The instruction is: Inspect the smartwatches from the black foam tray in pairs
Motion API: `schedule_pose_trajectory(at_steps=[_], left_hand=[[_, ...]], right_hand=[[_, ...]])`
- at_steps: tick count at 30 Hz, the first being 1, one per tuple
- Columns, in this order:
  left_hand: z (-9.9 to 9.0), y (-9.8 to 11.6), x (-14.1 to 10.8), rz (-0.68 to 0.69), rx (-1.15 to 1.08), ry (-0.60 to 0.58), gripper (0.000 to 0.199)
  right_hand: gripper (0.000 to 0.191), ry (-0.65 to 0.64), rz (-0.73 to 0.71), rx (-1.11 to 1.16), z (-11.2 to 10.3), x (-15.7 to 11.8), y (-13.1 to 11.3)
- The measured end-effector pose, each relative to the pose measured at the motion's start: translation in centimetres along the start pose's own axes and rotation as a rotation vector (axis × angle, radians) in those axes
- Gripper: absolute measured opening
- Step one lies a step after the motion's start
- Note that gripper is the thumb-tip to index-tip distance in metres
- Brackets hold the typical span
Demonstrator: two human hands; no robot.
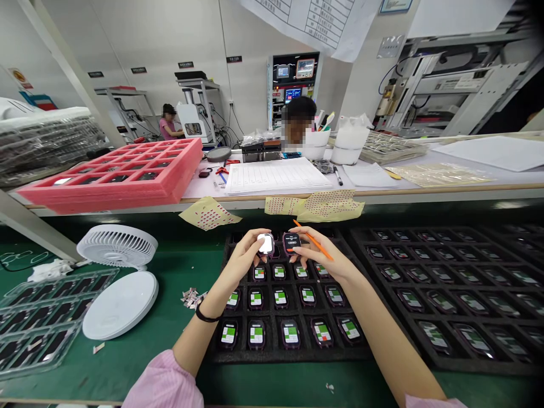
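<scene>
Watch on the left: a rounded-square smartwatch with a glowing white screen and purple-tinted case, held up above the far rows of the tray below.
Left hand: the left hand pinches that watch by its edges, fingers curled around the case, thumb at the screen.
Watch on the right: a rounded-square smartwatch with a black screen, pale text and an orange-red bar, just beside the first.
Right hand: the right hand pinches this one between thumb and fingers; a slim orange pen-like stick lies slantwise across the hand.
Tray below: a black foam tray with square pockets, holding rows of watches with green-and-white screens.
Tray at right: a second black foam tray, likewise filled with watches.
Desk: a green-topped desk under both trays.
Left side of desk: a white plastic fan on a round base.
Shelf edge: yellow paper sheets with red dots hang there.
On the shelf: a pink foam tray with compartments.
Beyond the shelf: a dark-haired person.
</scene>
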State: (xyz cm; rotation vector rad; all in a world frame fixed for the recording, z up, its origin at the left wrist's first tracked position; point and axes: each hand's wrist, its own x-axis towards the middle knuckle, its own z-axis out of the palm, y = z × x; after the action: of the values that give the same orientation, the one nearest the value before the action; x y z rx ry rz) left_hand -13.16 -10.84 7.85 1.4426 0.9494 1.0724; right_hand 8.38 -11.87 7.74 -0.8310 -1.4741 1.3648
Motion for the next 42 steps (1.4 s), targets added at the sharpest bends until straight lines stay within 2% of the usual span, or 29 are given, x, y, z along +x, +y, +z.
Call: schedule_pose_trajectory(at_steps=[17, 28, 36, 42], left_hand=[[0.0, -0.4, 0.2, 0.018, 0.027, 0.005, 0.040], [0.6, 0.8, -0.7, 0.021, 0.023, -0.043, 0.047], [0.7, 0.8, -0.5, -0.039, 0.024, 0.012, 0.028], [0.9, 1.1, -0.6, -0.052, 0.029, -0.003, 0.026]], right_hand=[[0.030, 0.119, 0.008, 0.006, 0.3, 0.4, 0.4], [0.042, 0.051, 0.024, -0.004, 0.1, 0.3, 0.3], [0.027, 0.189, 0.038, -0.019, 0.4, 0.5, 0.6], [0.024, 0.246, 0.047, -0.029, 0.5, 0.4, 0.6]])
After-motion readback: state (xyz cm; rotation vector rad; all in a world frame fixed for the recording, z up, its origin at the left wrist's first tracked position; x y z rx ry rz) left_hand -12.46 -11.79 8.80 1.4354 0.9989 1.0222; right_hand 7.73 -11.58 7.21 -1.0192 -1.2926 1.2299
